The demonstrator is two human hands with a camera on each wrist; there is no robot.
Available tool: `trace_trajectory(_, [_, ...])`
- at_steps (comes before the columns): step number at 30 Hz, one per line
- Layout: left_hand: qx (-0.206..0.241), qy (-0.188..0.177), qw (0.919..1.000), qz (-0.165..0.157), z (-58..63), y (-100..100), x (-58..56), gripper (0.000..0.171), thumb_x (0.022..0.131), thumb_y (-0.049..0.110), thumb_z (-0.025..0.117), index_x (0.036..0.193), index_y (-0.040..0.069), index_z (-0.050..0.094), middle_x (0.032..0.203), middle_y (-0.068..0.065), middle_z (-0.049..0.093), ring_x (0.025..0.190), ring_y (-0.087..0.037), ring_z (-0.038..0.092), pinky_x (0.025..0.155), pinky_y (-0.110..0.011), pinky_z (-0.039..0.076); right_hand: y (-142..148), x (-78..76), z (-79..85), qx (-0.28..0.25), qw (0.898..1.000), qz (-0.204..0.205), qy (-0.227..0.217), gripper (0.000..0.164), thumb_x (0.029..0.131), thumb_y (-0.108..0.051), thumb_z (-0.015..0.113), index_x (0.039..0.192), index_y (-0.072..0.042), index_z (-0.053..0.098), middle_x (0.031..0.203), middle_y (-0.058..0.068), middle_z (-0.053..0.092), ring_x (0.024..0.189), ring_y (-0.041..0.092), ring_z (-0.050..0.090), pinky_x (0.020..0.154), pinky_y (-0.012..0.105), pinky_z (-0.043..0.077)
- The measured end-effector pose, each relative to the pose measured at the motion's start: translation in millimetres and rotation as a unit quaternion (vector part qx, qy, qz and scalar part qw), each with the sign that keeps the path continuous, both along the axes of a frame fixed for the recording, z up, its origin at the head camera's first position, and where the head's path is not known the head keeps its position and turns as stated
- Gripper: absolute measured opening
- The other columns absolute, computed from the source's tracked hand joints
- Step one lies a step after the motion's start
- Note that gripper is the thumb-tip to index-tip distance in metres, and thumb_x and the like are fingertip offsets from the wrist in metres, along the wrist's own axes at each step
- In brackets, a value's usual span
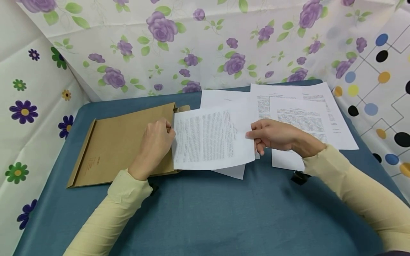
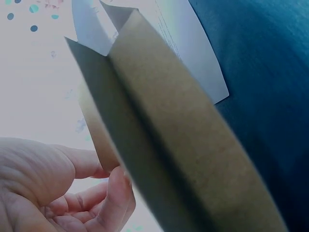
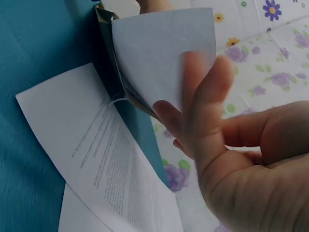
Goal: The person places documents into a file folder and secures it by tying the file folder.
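A brown paper envelope point(image 1: 118, 145) lies on the left part of the table, its open end toward the right. My left hand point(image 1: 153, 147) pinches the envelope's edge at that end; the left wrist view shows thumb and fingers on the brown paper flap point(image 2: 99, 140). A printed white sheet point(image 1: 205, 138) extends from the envelope's mouth, raised above other paper. My right hand point(image 1: 277, 137) holds its right edge, thumb on the printed face. In the right wrist view, blurred fingers lie over the sheet's pale underside point(image 3: 154, 53), so their exact contact is unclear.
Several printed pages point(image 1: 298, 117) lie overlapping at the back right of the blue-covered table point(image 1: 230, 217). Another white sheet point(image 1: 235, 172) shows beneath the held one. Floral cloth point(image 1: 205, 46) hangs behind, with patterned cloths at both sides.
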State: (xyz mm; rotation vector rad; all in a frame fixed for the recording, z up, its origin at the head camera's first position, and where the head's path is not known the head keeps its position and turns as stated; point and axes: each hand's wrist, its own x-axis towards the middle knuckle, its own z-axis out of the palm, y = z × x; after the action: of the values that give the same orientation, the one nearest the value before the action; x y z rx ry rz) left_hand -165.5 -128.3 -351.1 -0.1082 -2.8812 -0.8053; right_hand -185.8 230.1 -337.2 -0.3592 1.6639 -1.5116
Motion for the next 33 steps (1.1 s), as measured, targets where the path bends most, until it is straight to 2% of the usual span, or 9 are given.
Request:
trace_trajectory(3, [-0.001, 0.004, 1.0000, -0.002, -0.5, -0.1, -0.1, 0.014, 0.096, -0.002, 0.061, 0.104, -0.011, 0.068, 0.099, -0.026, 0.070, 0.074, -0.031, 0.063, 0.055, -0.032, 0.048, -5.5, -1.7, -2.5, -0.015, 1.000, -0.013, -0.009, 0.022, 0.108, -0.007, 0.050, 0.116, 0.012, 0.057, 0.092, 0.020, 0.073, 0.062, 0.018, 0.069, 0.068, 0.031, 0.059])
trace_trajectory(5, [-0.001, 0.005, 1.0000, -0.003, -0.7, -0.1, -0.3, 0.015, 0.096, -0.002, 0.061, 0.105, -0.011, 0.068, 0.099, -0.026, 0.070, 0.074, -0.031, 0.063, 0.056, -0.033, 0.048, -10.1, -2.7, -4.5, -0.025, 0.999, -0.028, -0.014, 0.026, 0.107, -0.005, 0.052, 0.126, 0.013, 0.057, 0.098, 0.020, 0.073, 0.065, 0.018, 0.070, 0.067, 0.030, 0.059])
trace_trajectory(9, [-0.001, 0.007, 1.0000, -0.005, -0.6, -0.2, -0.3, 0.015, 0.096, -0.002, 0.060, 0.104, -0.012, 0.068, 0.099, -0.026, 0.070, 0.073, -0.031, 0.062, 0.055, -0.033, 0.047, -21.3, -4.8, -8.2, -0.026, 0.999, -0.045, 0.003, 0.031, 0.106, -0.005, 0.055, 0.130, 0.014, 0.056, 0.102, 0.020, 0.072, 0.067, 0.018, 0.070, 0.068, 0.029, 0.060])
trace_trajectory(16, [-0.001, 0.008, 0.9999, -0.006, -0.2, -0.4, -0.4, 0.014, 0.096, -0.003, 0.060, 0.104, -0.012, 0.068, 0.099, -0.026, 0.070, 0.072, -0.031, 0.063, 0.055, -0.033, 0.047, -37.6, -9.2, -9.1, 0.003, 0.999, -0.015, 0.029, 0.030, 0.107, -0.005, 0.051, 0.131, 0.012, 0.053, 0.087, 0.018, 0.068, 0.066, 0.019, 0.068, 0.064, 0.030, 0.058])
trace_trajectory(20, [-0.001, 0.008, 0.9999, -0.007, -0.4, -0.5, -0.2, 0.015, 0.096, -0.002, 0.060, 0.104, -0.012, 0.068, 0.100, -0.027, 0.070, 0.073, -0.031, 0.063, 0.055, -0.033, 0.048, -43.5, -13.4, -8.4, 0.003, 1.000, 0.011, 0.024, 0.032, 0.108, -0.003, 0.045, 0.135, 0.013, 0.051, 0.097, 0.021, 0.067, 0.073, 0.021, 0.070, 0.070, 0.033, 0.059])
trace_trajectory(25, [-0.004, 0.010, 0.9999, -0.007, -0.4, -0.6, 0.3, 0.015, 0.096, -0.002, 0.060, 0.104, -0.011, 0.068, 0.100, -0.027, 0.070, 0.072, -0.031, 0.062, 0.055, -0.034, 0.047, -50.7, -19.0, -10.7, -0.003, 1.000, -0.006, 0.017, 0.039, 0.108, -0.002, 0.046, 0.143, 0.013, 0.046, 0.123, 0.025, 0.064, 0.080, 0.021, 0.072, 0.078, 0.034, 0.060])
trace_trajectory(27, [-0.003, 0.010, 0.9999, -0.007, -0.2, -0.1, 0.6, 0.015, 0.096, -0.002, 0.060, 0.104, -0.011, 0.068, 0.100, -0.026, 0.070, 0.072, -0.030, 0.062, 0.055, -0.033, 0.047, -53.9, -20.0, -11.7, -0.002, 1.000, -0.016, 0.015, 0.041, 0.107, -0.003, 0.047, 0.145, 0.013, 0.045, 0.126, 0.026, 0.063, 0.081, 0.021, 0.073, 0.079, 0.035, 0.060])
trace_trajectory(30, [-0.003, 0.007, 1.0000, -0.005, 0.1, 0.7, 1.1, 0.014, 0.096, -0.002, 0.061, 0.104, -0.011, 0.068, 0.100, -0.026, 0.070, 0.071, -0.030, 0.062, 0.055, -0.033, 0.047, -58.8, -20.5, -14.1, 0.002, 0.999, -0.028, 0.020, 0.040, 0.107, -0.004, 0.049, 0.144, 0.012, 0.046, 0.120, 0.027, 0.065, 0.081, 0.023, 0.073, 0.081, 0.038, 0.060])
trace_trajectory(33, [-0.003, 0.005, 1.0000, -0.003, 0.4, 1.0, 1.7, 0.013, 0.096, -0.001, 0.061, 0.103, -0.010, 0.068, 0.099, -0.025, 0.070, 0.071, -0.029, 0.061, 0.054, -0.032, 0.046, -64.8, -21.0, -17.6, 0.005, 0.999, -0.029, 0.038, 0.032, 0.106, -0.005, 0.053, 0.133, 0.013, 0.053, 0.104, 0.026, 0.067, 0.080, 0.025, 0.073, 0.081, 0.040, 0.060])
